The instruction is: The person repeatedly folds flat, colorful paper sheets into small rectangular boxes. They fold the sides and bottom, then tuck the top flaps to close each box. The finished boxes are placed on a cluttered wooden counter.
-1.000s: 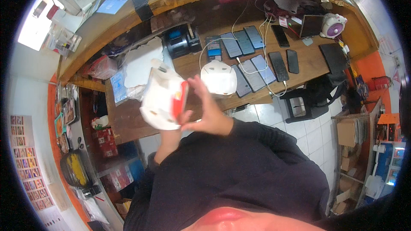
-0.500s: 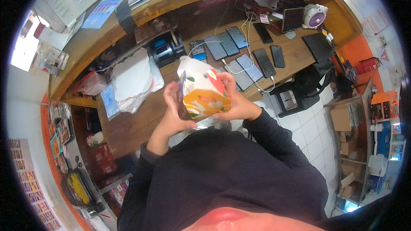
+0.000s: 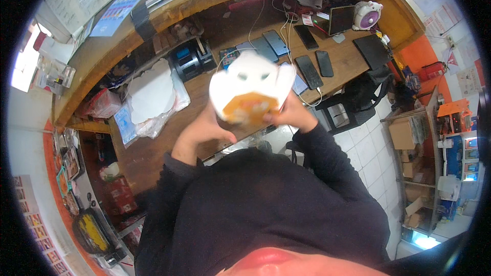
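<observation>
Both hands hold a paperboard carton (image 3: pixel 250 106) up over the near part of the desk. Its white inner flaps are spread wide and an orange printed panel faces me; motion blurs it a little. My left hand (image 3: pixel 204 130) grips the carton's left side, with the thumb low and the other fingers hidden behind the flap. On the right side, my right hand (image 3: pixel 295 115) has its fingers on the orange panel and edge. Several phones lie beyond the carton, which covers part of them.
The wooden desk (image 3: pixel 148 145) carries a white sheet in plastic (image 3: pixel 151 92), a black machine (image 3: pixel 192 61), phones (image 3: pixel 309 71) with a white cable, a black laptop-like slab (image 3: pixel 372 52) and a small fan (image 3: pixel 367 16). A black bag (image 3: pixel 358 99) hangs at the right edge; shelves with boxes (image 3: pixel 401 133) stand beyond.
The carton's flaps have opened outward, showing more white inside. It has shifted slightly right and hides more of the phones. Both hands stay at its sides.
</observation>
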Tool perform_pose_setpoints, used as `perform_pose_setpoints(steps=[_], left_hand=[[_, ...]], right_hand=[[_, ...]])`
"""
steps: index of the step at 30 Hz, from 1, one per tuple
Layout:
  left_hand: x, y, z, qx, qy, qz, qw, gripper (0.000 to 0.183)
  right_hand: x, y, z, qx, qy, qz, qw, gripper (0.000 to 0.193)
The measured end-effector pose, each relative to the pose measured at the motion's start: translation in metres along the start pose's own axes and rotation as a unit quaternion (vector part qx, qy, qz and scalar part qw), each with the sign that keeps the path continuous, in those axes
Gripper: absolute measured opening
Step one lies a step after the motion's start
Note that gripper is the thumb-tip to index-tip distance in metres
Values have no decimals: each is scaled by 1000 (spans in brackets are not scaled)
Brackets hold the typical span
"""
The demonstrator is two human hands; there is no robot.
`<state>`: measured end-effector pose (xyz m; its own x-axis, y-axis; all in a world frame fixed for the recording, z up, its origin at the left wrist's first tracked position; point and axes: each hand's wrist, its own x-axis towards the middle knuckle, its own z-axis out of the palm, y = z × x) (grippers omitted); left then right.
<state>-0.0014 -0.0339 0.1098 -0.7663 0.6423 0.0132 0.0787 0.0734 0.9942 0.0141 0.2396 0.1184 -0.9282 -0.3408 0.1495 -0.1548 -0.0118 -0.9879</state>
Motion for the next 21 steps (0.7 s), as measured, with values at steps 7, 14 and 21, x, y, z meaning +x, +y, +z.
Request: perform_pose_setpoints(steps=[7,14,21], left_hand=[[4,-64,-22,130,82,-21,988,148],[17,-103,8,3,38,-116,992,88],[24,-105,11,57,124,-81,987,99]], right_hand=[[37,8,-25,-185,-39,-61,980,110],[58,46,3,-281,-92,-74,952,114],[55,58,-4,-412,-99,-69,903,111]])
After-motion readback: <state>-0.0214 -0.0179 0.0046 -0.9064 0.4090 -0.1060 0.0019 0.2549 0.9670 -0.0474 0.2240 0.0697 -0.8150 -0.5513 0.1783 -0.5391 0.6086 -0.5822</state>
